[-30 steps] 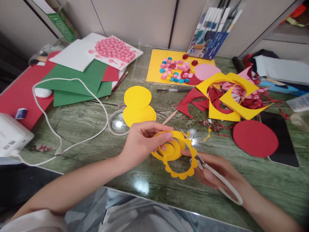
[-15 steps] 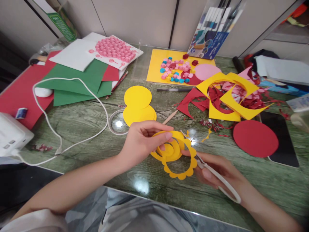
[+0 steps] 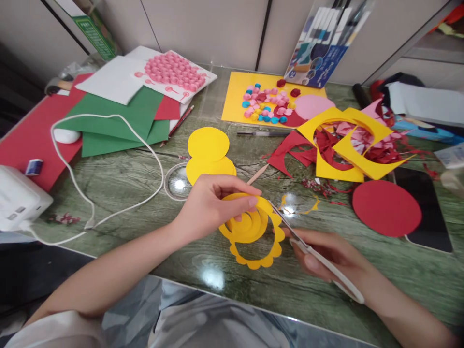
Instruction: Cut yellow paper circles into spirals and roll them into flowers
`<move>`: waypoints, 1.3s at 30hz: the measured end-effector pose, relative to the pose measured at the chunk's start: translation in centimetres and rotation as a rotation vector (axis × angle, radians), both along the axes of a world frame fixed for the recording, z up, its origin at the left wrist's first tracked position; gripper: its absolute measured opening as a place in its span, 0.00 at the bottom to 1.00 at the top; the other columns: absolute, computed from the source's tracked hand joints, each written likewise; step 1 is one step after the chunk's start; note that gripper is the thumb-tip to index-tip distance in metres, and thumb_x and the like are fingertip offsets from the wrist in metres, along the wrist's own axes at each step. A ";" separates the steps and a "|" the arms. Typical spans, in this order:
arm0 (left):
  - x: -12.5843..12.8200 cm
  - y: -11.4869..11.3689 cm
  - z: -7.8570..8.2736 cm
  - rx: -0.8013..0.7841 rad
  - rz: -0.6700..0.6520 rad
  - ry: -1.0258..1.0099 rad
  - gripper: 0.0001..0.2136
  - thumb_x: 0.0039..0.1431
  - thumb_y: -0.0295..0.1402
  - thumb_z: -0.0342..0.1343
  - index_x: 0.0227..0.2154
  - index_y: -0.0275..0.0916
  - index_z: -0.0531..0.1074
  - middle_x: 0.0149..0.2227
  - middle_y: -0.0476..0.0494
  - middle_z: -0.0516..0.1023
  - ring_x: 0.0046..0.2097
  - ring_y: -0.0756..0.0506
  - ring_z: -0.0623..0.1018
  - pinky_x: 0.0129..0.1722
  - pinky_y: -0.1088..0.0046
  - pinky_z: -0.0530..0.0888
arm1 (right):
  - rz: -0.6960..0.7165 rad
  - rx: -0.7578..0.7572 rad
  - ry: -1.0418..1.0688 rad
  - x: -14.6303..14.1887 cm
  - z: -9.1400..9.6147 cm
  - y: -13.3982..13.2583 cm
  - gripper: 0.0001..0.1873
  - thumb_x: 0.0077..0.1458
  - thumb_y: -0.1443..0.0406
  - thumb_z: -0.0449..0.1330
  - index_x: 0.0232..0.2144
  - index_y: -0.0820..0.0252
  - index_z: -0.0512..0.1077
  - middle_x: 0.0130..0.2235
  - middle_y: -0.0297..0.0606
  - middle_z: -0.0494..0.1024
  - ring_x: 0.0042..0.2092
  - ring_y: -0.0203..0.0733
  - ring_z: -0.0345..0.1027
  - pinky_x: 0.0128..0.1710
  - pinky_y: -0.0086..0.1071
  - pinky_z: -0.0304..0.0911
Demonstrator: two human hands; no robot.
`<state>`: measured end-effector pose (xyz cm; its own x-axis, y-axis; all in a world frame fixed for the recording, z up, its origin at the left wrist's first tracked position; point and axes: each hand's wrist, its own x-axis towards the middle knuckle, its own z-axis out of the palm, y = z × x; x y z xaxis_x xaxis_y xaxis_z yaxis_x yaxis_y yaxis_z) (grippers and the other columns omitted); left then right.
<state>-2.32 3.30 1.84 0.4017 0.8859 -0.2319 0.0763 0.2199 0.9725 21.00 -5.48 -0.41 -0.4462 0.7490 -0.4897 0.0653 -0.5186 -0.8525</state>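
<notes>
My left hand (image 3: 213,205) pinches a yellow paper spiral (image 3: 255,263) by its upper edge. A scalloped outer strip of the spiral hangs down as a loop, and its coiled middle lies just under my fingers. My right hand (image 3: 326,256) is closed around white-handled scissors (image 3: 337,273). The blades point up and left, with their tips at the upper right edge of the spiral, where the scallops give way to a smooth edge. Thin yellow trimmings (image 3: 310,205) lie on the table past the blades. Behind my left hand are yellow paper circles (image 3: 208,145), overlapping one another.
A roll of tape (image 3: 174,181), a black pen (image 3: 263,134) and a red paper circle (image 3: 386,208) on a phone (image 3: 427,212) lie around my hands. Yellow offcuts (image 3: 340,166) surround red scraps at right. A white cable (image 3: 119,117) loops at left from a charger (image 3: 23,198).
The paper spiral has turned and shifted left in my left hand. The scissors' blades now lie along its upper right edge, their tips a little farther left.
</notes>
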 end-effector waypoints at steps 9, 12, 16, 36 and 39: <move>-0.4 0.6 0.5 0.032 -0.075 0.155 0.07 0.47 0.32 0.62 0.30 0.36 0.79 0.26 0.46 0.80 0.23 0.50 0.76 0.17 0.81 0.69 | 0.033 -0.074 -0.029 0.2 0.6 -0.2 0.23 0.52 0.52 0.59 0.50 0.49 0.70 0.22 0.26 0.51 0.22 0.32 0.40 0.21 0.27 0.37; -0.6 0.8 0.5 0.047 -0.113 0.180 0.07 0.47 0.32 0.62 0.30 0.36 0.79 0.25 0.46 0.79 0.23 0.51 0.75 0.17 0.82 0.68 | 0.050 -0.098 -0.041 0.2 0.5 -0.1 0.24 0.51 0.52 0.60 0.50 0.49 0.70 0.23 0.26 0.51 0.23 0.32 0.41 0.20 0.27 0.37; -0.8 1.0 0.7 0.049 -0.175 0.173 0.06 0.46 0.31 0.62 0.29 0.36 0.79 0.24 0.47 0.79 0.22 0.52 0.74 0.16 0.83 0.67 | 0.079 -0.136 -0.053 0.3 0.5 0.2 0.26 0.51 0.51 0.60 0.52 0.49 0.69 0.23 0.27 0.53 0.23 0.32 0.41 0.21 0.27 0.38; -0.9 1.3 0.5 -0.124 -0.352 0.155 0.05 0.47 0.30 0.61 0.29 0.37 0.79 0.22 0.46 0.79 0.20 0.51 0.74 0.16 0.82 0.67 | 0.180 -0.097 -0.076 0.4 1.1 0.4 0.24 0.52 0.53 0.60 0.52 0.49 0.69 0.24 0.28 0.53 0.25 0.35 0.43 0.22 0.27 0.44; -1.0 1.4 0.5 -0.111 -0.398 0.167 0.05 0.45 0.30 0.62 0.28 0.37 0.79 0.23 0.46 0.79 0.22 0.50 0.76 0.18 0.80 0.69 | 0.245 -0.086 -0.118 0.3 1.6 0.8 0.21 0.53 0.52 0.59 0.48 0.50 0.72 0.23 0.28 0.55 0.26 0.36 0.45 0.22 0.29 0.44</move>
<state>-3.31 4.65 2.38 0.6555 0.6358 -0.4075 0.3299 0.2443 0.9118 21.29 -4.65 1.22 -0.5448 0.5796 -0.6060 0.2938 -0.5449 -0.7854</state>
